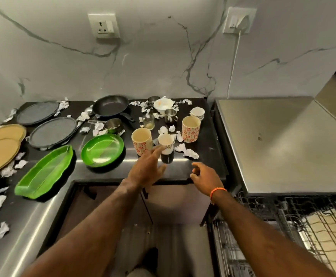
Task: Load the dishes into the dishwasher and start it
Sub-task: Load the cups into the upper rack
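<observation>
Head camera looks down on a dark desk (209, 140) crowded with unloaded dishes: three floral paper-style cups, green plates, grey round plates, a frying pan (111, 105), steel tumblers and crumpled paper scraps. The left hand (146, 168) reaches forward with its fingers (156, 150) straight and spread wide, the tips just at the nearest floral cup (166, 143), holding nothing. The right hand (207, 176) hovers near the desk's front edge, its fingers loosely curled and empty. The dishwasher rack (295, 220) stands pulled out at lower right, well apart from the cups.

The step in hand looks like picking up that nearest cup. To do it well, the left fingers should wrap the cup's wall low down, since it appears to sit on a dark tumbler (167, 157) and could topple. The right hand could take the neighbouring floral cup (142, 140), so both go to the rack together, set mouth down.
</observation>
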`<state>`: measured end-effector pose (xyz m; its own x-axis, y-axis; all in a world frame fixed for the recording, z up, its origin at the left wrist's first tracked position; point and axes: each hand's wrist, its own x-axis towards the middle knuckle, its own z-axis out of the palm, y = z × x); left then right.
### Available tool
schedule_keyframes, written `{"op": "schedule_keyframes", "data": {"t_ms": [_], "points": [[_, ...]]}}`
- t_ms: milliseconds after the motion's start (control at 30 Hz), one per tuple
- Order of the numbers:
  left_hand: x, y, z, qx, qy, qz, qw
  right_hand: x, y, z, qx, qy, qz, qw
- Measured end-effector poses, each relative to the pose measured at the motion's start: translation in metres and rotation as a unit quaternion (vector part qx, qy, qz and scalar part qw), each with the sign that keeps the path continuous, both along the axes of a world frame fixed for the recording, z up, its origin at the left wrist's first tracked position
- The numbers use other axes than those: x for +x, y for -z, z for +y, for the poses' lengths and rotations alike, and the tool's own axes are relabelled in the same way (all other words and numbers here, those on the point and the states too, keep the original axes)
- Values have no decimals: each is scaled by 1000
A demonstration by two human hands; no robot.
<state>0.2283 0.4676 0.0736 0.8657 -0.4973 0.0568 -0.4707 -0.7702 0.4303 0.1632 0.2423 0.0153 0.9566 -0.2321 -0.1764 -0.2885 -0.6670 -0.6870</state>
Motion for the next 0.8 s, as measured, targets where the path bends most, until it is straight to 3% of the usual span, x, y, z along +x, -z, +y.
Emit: {"op": "schedule_keyframes", "data": {"t_ms": [200,433,667,800], "points": [[81,-19,-21,-6,82,-56,995,50,-18,-11,-32,83,-23,996],[152,-24,-61,29,147,5,989,114,-41,-27,-33,148,1,988],[210,-12,-111,-3,193,90,977,151,-32,-27,9,175,30,984],[222,-1,-127,-16,207,71,976,152,-24,-17,36,184,21,982]]}}
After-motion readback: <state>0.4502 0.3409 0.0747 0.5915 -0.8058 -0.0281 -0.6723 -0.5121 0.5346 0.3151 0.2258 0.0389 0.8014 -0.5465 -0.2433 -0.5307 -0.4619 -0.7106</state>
